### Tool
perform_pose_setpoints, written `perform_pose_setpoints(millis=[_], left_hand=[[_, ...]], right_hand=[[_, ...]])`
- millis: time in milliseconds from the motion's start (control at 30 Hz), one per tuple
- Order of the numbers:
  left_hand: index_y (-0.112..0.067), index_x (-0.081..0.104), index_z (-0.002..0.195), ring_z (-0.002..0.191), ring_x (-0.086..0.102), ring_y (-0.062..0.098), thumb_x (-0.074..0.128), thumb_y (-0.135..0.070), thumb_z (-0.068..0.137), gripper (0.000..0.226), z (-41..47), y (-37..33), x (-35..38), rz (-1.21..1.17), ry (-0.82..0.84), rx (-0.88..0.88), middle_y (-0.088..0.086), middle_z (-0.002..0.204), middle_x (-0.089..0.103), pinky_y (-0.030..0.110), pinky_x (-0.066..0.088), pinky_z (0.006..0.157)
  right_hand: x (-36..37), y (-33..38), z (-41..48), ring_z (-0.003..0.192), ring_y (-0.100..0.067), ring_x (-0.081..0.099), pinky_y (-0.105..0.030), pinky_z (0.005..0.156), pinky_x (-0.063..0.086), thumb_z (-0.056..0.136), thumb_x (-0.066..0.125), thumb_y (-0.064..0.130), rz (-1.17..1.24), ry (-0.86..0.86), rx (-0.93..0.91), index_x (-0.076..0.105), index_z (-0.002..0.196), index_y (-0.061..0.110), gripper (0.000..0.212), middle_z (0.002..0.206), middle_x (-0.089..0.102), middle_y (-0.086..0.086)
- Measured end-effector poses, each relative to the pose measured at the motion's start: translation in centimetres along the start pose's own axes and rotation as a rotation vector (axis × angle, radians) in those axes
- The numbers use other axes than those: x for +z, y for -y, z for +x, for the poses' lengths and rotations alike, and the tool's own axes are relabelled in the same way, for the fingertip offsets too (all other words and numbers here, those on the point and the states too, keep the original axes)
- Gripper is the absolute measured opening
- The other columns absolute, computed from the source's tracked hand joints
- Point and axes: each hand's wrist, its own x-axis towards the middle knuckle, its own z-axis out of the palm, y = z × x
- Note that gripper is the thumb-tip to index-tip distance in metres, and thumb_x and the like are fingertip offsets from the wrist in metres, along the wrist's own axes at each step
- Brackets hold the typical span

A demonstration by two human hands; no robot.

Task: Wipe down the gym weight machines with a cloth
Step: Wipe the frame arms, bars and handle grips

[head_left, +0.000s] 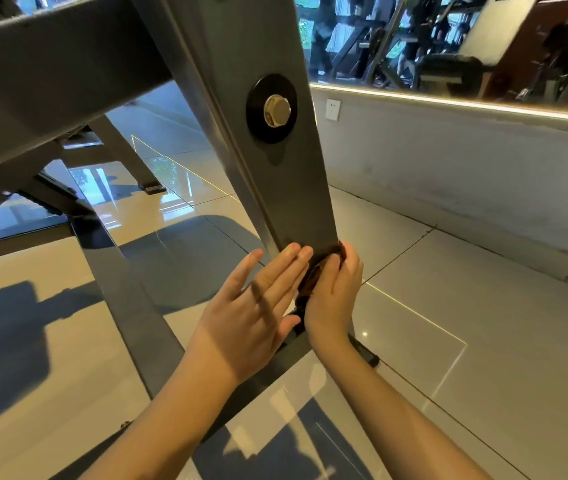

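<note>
A grey steel upright [275, 174] of a weight machine slants down through the middle of the head view, with a brass bolt on a black washer [272, 108] partway up. Low on this upright my right hand [333, 299] is wrapped around a dark brown cloth [308, 284], pressing it against the post. Only a strip of the cloth shows between my two hands. My left hand [255, 310] lies flat with its fingers spread, fingertips touching the post just left of the cloth.
A grey base beam [126, 306] runs along the glossy tiled floor [466, 323] toward me. Another frame beam [50, 71] crosses the upper left. A low white wall [449, 168] with a socket [333, 109] stands on the right, below a mirror showing other gym machines.
</note>
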Motion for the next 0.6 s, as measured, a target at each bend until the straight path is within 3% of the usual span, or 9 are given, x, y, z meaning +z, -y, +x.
perform_pose_setpoints(millis=[100,167,233,300,467,600], left_hand=[[-0.008,0.036,0.143,0.143,0.019,0.023,0.021,-0.042,0.095,0.06,0.0,0.0,0.4,0.024,-0.022,0.019,0.009,0.152,0.03,0.043,0.002,0.118],[-0.008,0.038,0.142,0.143,0.017,0.024,0.023,-0.042,0.095,0.06,0.1,-0.1,0.7,0.039,-0.038,0.03,0.01,0.152,0.027,0.043,0.002,0.118],[-0.008,0.041,0.141,0.143,0.016,0.026,0.025,-0.041,0.095,0.059,0.1,-0.5,1.0,0.054,-0.059,0.034,0.01,0.152,0.027,0.043,0.004,0.118],[-0.007,0.041,0.14,0.143,0.013,0.026,0.027,-0.039,0.096,0.057,0.0,-1.0,1.4,0.038,-0.067,0.038,0.011,0.151,0.027,0.043,0.005,0.117],[-0.007,0.039,0.141,0.143,0.018,0.027,0.026,-0.035,0.096,0.054,-0.4,-1.8,2.3,0.017,-0.019,0.058,0.011,0.151,0.028,0.044,0.005,0.118],[-0.006,0.038,0.141,0.144,0.012,0.023,0.027,-0.034,0.096,0.054,-0.6,-1.8,3.0,-0.002,-0.044,0.08,0.011,0.153,0.022,0.044,0.005,0.117]], right_hand=[[-0.1,-1.6,0.3,0.114,-0.017,0.052,-0.036,0.103,0.046,0.101,0.028,0.036,0.052,-0.037,0.035,0.051,0.123,0.02,0.036,0.12,0.054,-0.004],[-0.1,-2.5,0.6,0.11,-0.016,0.055,-0.043,0.102,0.047,0.105,0.028,0.033,0.108,-0.08,0.202,0.053,0.113,0.03,0.026,0.116,0.057,-0.002],[-0.3,-2.7,0.8,0.107,-0.016,0.056,-0.044,0.102,0.047,0.106,0.028,0.032,0.139,-0.116,0.338,0.055,0.113,0.028,0.028,0.114,0.058,-0.002],[-0.2,-2.1,0.7,0.108,-0.017,0.056,-0.04,0.1,0.048,0.106,0.029,0.03,0.148,-0.098,0.343,0.054,0.12,0.021,0.03,0.116,0.058,-0.004],[-0.2,-2.4,-0.7,0.115,-0.011,0.054,-0.023,0.095,0.049,0.101,0.031,0.036,0.143,-0.04,0.068,0.049,0.125,0.03,0.031,0.127,0.053,0.003],[-0.8,-5.3,0.0,0.115,-0.017,0.056,-0.017,0.091,0.049,0.106,0.03,0.028,0.214,-0.086,0.293,0.052,0.127,0.02,0.031,0.122,0.057,-0.003]])
